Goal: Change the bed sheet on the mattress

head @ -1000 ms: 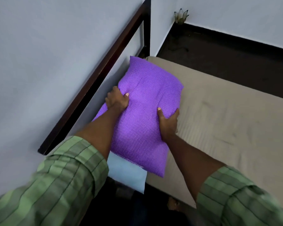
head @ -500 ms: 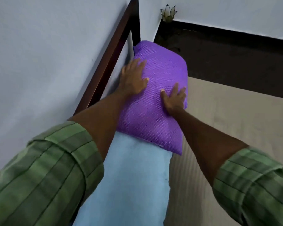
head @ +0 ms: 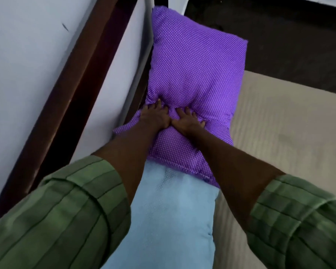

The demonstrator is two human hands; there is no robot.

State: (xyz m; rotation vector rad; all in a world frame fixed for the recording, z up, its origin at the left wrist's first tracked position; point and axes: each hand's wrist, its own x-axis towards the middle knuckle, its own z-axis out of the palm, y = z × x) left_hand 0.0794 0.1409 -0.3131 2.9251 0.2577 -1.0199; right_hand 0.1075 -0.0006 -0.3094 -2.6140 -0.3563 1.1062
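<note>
Both hands press down side by side into the middle of a purple polka-dot pillow (head: 194,74), the left hand (head: 155,118) and right hand (head: 186,121) touching each other at the thumbs, with fingers straight, slightly spread and sunk into the fabric, which creases around them. The pillow lies at the head of the beige mattress (head: 279,133), its left edge against the dark wooden headboard frame (head: 70,98) and its far end reaching past the mattress corner over the dark floor (head: 279,32). Its near end overlaps a light blue pillow (head: 173,220), which lies along the same edge of the mattress, closer to the person. The 2 forearms cross over the blue pillow and hide parts of both pillows; green striped sleeves (head: 66,220) fill the lower corners. A pale wall (head: 17,55) stands behind the headboard.
</note>
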